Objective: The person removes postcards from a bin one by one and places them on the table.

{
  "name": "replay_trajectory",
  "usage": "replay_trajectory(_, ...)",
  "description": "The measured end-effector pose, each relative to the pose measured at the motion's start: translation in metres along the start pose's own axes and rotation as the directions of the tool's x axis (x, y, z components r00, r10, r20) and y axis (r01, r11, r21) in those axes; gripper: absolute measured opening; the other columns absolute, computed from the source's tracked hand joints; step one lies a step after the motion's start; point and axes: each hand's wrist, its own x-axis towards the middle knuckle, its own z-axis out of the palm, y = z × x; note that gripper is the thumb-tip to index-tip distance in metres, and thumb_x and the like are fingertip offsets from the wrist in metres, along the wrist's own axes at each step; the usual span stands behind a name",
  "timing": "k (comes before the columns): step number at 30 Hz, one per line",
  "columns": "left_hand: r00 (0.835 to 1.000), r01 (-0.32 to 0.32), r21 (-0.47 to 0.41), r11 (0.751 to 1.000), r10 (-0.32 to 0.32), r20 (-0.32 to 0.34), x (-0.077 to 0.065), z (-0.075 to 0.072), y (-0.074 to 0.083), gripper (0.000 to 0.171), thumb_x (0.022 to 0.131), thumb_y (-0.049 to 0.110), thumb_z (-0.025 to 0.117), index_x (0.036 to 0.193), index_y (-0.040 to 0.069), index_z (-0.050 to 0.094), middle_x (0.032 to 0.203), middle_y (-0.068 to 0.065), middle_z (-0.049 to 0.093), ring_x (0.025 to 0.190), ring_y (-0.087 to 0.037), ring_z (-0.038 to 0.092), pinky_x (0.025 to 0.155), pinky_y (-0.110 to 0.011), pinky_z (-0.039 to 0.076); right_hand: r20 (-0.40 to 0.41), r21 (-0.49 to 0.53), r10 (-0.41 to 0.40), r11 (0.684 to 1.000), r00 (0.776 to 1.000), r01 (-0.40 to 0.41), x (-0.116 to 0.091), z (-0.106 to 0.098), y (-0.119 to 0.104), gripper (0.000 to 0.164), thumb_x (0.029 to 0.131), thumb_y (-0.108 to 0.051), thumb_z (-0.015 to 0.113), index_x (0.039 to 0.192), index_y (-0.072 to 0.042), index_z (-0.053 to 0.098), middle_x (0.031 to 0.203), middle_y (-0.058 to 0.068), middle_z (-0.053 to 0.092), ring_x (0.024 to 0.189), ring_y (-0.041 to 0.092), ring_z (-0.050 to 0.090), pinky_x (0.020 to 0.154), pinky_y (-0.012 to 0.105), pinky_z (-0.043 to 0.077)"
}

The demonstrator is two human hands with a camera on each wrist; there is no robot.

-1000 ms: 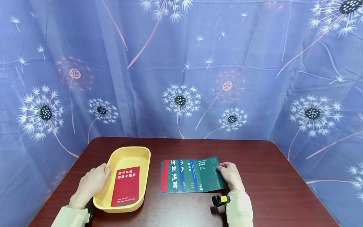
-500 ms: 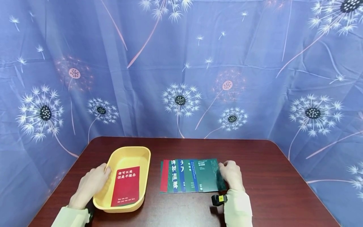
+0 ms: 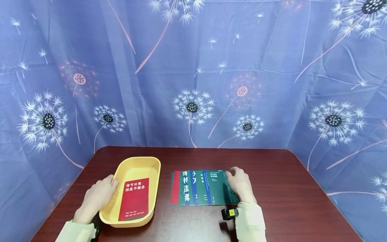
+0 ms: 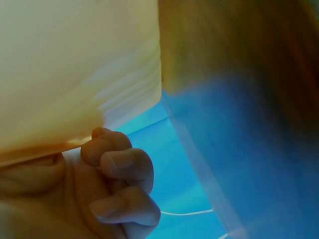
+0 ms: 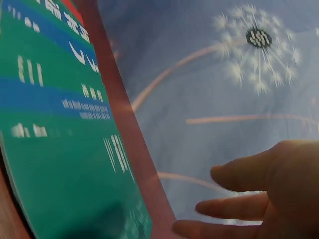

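A yellow plastic basin [image 3: 137, 162] stands left of centre, with a red notebook [image 3: 133, 200] lying face up inside and a green edge peeking out under it. My left hand [image 3: 98, 196] grips the basin's left rim; the left wrist view shows its fingers [image 4: 127, 167] curled at the rim. Right of the basin, thin red, green and blue notebooks [image 3: 193, 188] overlap in a fanned row, a dark green one [image 3: 219, 193] on top at the right end. My right hand [image 3: 240, 183] hovers over that end. In the right wrist view its fingers [image 5: 234, 206] are extended and spread, holding nothing.
The dark red-brown tabletop [image 3: 296, 195] reaches well to the right of the notebooks. A blue curtain [image 3: 193, 74] with dandelion prints hangs behind and at both sides. A small black device [image 3: 229, 214] sits at my right wrist.
My right hand has let go of the dark green notebook, which was tilted and now lies in line with the row. That hand has shifted slightly left. The left hand stays put.
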Motion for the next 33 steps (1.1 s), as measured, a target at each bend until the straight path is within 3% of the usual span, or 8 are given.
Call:
replay_trajectory(5,1.0,0.013,-0.007,1.0,-0.013,0.024,-0.001,0.0,-0.001,0.033,0.102,0.03,0.036,0.102,0.004,0.057,0.072,-0.01,0.054,0.066,-0.028,0.057,0.056,-0.048,0.042,-0.045,0.061,-0.11,0.992,0.993,0.112,-0.003,0.013,-0.02,0.035,0.097,-0.019,0.058,0.126,0.0,0.059,0.121,0.022,0.061,0.108,0.038,0.058,0.088,0.053,0.045)
replay_trajectory(10,1.0,0.009,-0.015,1.0,-0.009,0.014,0.0,0.002,-0.001,0.033,0.103,0.03,0.036,0.101,0.004,0.057,0.069,-0.008,0.052,0.065,-0.026,0.055,0.055,-0.046,0.042,-0.108,0.112,-0.239,0.962,0.965,0.25,-0.011,0.026,-0.045,0.033,0.095,-0.014,0.061,0.125,-0.002,0.06,0.123,0.022,0.058,0.114,0.039,0.055,0.093,0.054,0.042)
replay_trajectory(15,1.0,0.014,-0.015,1.0,-0.013,0.021,0.001,0.001,-0.001,0.032,0.103,0.03,0.036,0.1,0.005,0.056,0.068,-0.007,0.05,0.064,-0.026,0.054,0.055,-0.045,0.041,-0.153,0.188,-0.361,0.903,0.92,0.386,-0.025,0.047,-0.081,0.037,0.092,-0.013,0.064,0.127,-0.004,0.059,0.125,0.019,0.058,0.117,0.035,0.055,0.096,0.05,0.042)
replay_trajectory(21,1.0,0.015,-0.011,1.0,-0.015,0.014,0.0,-0.002,-0.002,0.033,0.103,0.031,0.035,0.101,0.005,0.056,0.069,-0.007,0.051,0.065,-0.026,0.054,0.055,-0.046,0.041,-0.142,0.354,-0.433,0.817,0.89,0.454,-0.047,0.08,-0.134,0.043,0.096,-0.021,0.06,0.135,-0.005,0.052,0.133,0.014,0.053,0.126,0.027,0.05,0.102,0.045,0.038)
replay_trajectory(24,1.0,0.01,-0.011,1.0,-0.01,0.008,-0.001,-0.004,-0.003,0.033,0.103,0.03,0.035,0.099,0.005,0.056,0.071,-0.009,0.053,0.066,-0.027,0.056,0.055,-0.047,0.042,-0.111,0.426,-0.453,0.783,0.884,0.454,-0.058,0.1,-0.161,0.043,0.1,-0.026,0.054,0.137,-0.005,0.05,0.135,0.013,0.052,0.127,0.024,0.048,0.104,0.043,0.036)
replay_trajectory(26,1.0,0.006,-0.011,1.0,-0.006,0.004,-0.001,-0.004,-0.004,0.032,0.103,0.029,0.036,0.098,0.005,0.056,0.072,-0.01,0.054,0.067,-0.029,0.057,0.055,-0.048,0.042,-0.068,0.471,-0.446,0.774,0.892,0.423,-0.065,0.113,-0.176,0.044,0.102,-0.03,0.05,0.138,-0.006,0.049,0.135,0.012,0.052,0.127,0.024,0.048,0.105,0.042,0.036)
replay_trajectory(29,1.0,0.001,-0.016,1.0,-0.001,0.003,0.0,-0.002,-0.004,0.032,0.102,0.029,0.037,0.099,0.005,0.057,0.074,-0.012,0.056,0.068,-0.03,0.058,0.056,-0.049,0.043,0.016,0.537,-0.398,0.778,0.917,0.328,-0.072,0.127,-0.191,0.045,0.103,-0.036,0.045,0.14,-0.01,0.047,0.135,0.008,0.051,0.125,0.022,0.049,0.104,0.042,0.037)
replay_trajectory(33,1.0,-0.001,-0.019,1.0,0.001,0.006,0.001,0.0,-0.003,0.032,0.103,0.03,0.037,0.1,0.005,0.057,0.074,-0.011,0.056,0.068,-0.03,0.058,0.056,-0.049,0.043,0.131,0.61,-0.275,0.78,0.953,0.141,-0.078,0.139,-0.206,0.048,0.102,-0.04,0.043,0.143,-0.014,0.044,0.14,0.005,0.047,0.13,0.023,0.043,0.106,0.045,0.033)
